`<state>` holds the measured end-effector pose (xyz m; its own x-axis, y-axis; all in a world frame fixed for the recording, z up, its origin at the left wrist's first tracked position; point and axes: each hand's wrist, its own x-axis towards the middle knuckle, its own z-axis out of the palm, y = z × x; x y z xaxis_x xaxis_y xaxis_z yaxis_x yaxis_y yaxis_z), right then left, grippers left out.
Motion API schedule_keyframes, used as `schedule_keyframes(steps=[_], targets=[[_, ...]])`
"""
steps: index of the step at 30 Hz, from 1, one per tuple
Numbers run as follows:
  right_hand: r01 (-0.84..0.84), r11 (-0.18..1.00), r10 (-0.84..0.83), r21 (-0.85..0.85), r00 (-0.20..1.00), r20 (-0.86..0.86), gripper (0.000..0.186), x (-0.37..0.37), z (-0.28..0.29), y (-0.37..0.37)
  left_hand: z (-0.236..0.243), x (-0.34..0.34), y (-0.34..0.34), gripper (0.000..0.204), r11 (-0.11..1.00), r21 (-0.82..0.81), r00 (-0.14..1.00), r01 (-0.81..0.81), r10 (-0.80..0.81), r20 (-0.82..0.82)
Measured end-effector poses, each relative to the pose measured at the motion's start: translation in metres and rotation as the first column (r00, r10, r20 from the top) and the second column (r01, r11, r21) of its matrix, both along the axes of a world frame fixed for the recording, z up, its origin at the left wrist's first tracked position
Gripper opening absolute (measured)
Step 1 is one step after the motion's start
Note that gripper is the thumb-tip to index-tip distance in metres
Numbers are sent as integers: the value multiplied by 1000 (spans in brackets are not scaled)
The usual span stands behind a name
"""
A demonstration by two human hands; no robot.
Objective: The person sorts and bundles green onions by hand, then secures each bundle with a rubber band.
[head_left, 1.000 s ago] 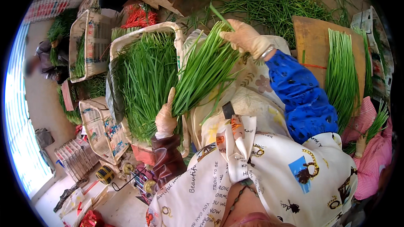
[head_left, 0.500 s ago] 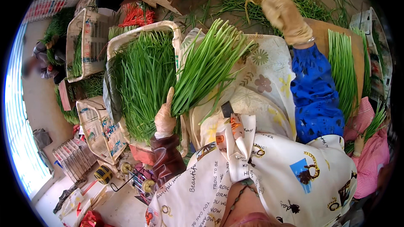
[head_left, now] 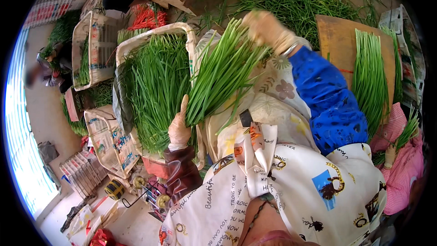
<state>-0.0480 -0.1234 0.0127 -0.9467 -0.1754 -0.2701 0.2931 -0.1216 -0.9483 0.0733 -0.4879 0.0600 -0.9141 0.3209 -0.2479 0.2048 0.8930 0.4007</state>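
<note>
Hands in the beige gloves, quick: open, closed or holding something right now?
Left beige-gloved hand: closed, holding a bunch of long, thin green stalks.
Right beige-gloved hand: blurred, at the bunch's far end; open or closed cannot be told.

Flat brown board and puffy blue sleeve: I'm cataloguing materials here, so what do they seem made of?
Flat brown board: probably wood or plywood, dull finish, judging by its mottled face.
Puffy blue sleeve: thin, slightly glossy fabric, perhaps synthetic or coated; it creases and catches highlights.

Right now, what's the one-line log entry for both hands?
left hand: holding green bundle | right hand: at bundle's upper end, motion-blurred, grip unclear | crate: left of bundle, holds green stalks
</note>
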Motion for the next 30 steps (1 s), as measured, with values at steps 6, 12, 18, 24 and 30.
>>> schedule_keyframes(steps=[6, 12, 18, 24, 30], targets=[[-164, 972, 110, 171, 952, 287, 27, 18, 83, 22, -6, 3, -5, 74, 998, 45, 998, -32, 29, 63], [-77, 619, 185, 782, 981, -50, 42, 61, 13, -38, -7, 2, -3, 75, 995, 97, 999, -25, 22, 28], [-209, 961, 120, 183, 907, 405, 28, 58, 4, -65, 2, 1, -1, 69, 996, 43, 978, -84, 74, 193], [152, 881, -55, -448, 973, 223, 18, 46, 21, -28, 0, 0, -3, 74, 994, 50, 977, -95, 84, 197], [67, 589, -111, -805, 994, 1, 24, 5, 58, 39, -26, 1, -23, 54, 974, 166, 972, -153, 118, 204]])
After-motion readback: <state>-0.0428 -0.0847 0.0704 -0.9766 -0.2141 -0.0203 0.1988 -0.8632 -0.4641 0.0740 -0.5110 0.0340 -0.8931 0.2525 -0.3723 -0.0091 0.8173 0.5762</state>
